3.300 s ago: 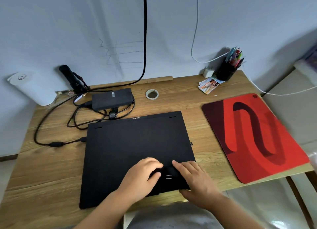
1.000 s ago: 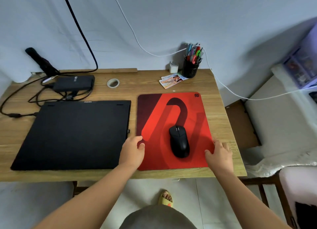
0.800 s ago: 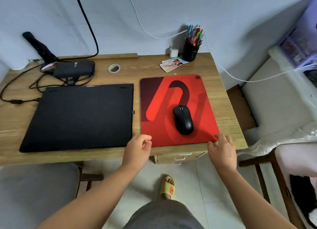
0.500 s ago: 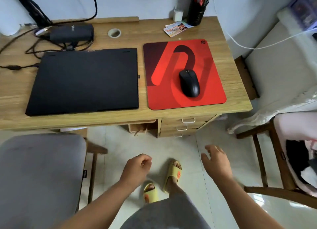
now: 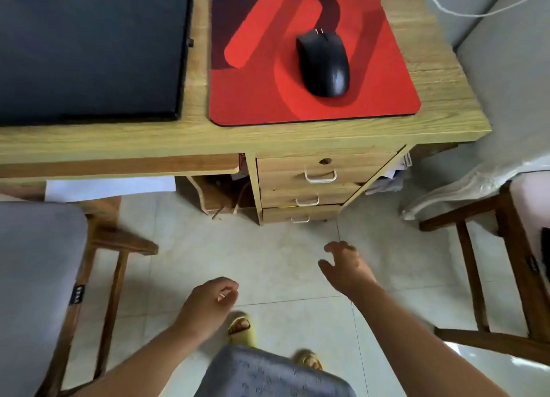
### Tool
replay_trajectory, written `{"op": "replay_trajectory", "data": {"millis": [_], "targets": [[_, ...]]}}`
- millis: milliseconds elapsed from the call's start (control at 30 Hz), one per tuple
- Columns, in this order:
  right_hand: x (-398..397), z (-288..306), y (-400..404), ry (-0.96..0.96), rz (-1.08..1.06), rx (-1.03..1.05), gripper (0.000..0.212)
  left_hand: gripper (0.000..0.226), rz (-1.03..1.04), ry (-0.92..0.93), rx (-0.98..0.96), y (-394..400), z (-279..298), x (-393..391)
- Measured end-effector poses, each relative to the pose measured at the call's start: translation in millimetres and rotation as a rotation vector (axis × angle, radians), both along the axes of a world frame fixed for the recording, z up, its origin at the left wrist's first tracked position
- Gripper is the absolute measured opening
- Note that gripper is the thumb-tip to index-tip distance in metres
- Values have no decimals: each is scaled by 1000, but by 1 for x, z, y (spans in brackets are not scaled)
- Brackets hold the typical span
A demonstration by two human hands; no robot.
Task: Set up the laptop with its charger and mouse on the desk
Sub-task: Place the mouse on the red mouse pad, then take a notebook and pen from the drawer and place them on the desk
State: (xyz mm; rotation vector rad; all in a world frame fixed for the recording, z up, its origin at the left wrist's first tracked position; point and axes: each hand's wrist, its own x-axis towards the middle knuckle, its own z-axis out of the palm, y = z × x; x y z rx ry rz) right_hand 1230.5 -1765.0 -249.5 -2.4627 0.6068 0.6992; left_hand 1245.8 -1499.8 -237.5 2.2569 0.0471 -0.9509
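Note:
The closed black laptop (image 5: 89,48) lies flat on the wooden desk (image 5: 238,135) at the upper left. To its right a black mouse (image 5: 323,62) rests on a red mouse pad (image 5: 262,99). The charger is out of view. Both hands hang below the desk edge, over the tiled floor. My left hand (image 5: 208,304) is loosely curled and holds nothing. My right hand (image 5: 346,267) is empty with its fingers spread.
Three drawers (image 5: 309,185) sit under the desk's right side. A grey cushioned chair (image 5: 35,277) stands at the left, and a wooden chair (image 5: 500,265) at the right. A white cable (image 5: 476,7) runs past the top right. My feet in yellow slippers (image 5: 242,328) stand on the floor.
My hands left the mouse pad's front corners and dropped below the desk. The view tilted down further, so the desk's back part and the charger are cut off.

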Motion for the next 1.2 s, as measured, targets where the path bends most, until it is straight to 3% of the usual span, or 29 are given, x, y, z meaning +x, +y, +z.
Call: {"op": "replay_trajectory", "data": {"millis": [300, 433, 500, 600, 767, 933, 1067, 1200], "targets": [[73, -138, -39, -479, 137, -112, 40, 11, -29, -320, -125, -73, -156, 60], [91, -189, -47, -635, 235, -284, 36, 49, -57, -521, -148, -89, -196, 83], [95, -213, -48, -696, 257, -350, 32, 50, -104, -666, -124, -93, -210, 92], [99, -237, -49, -779, 234, -396, 28, 36, -140, -809, -83, -102, -222, 102], [109, -246, -52, -887, 203, -403, 30, 45, -149, -977, -31, -110, -230, 107], [86, -240, -44, -920, 183, -372, 35, 38, -204, -1181, 5, -112, -205, 105], [52, -226, -39, -946, 213, -344, 37, 45, -260, -1077, 81, -118, -190, 106], [30, -197, -52, -1130, 156, -272, 38, 45, -230, -999, 32, -118, -180, 92]]}}
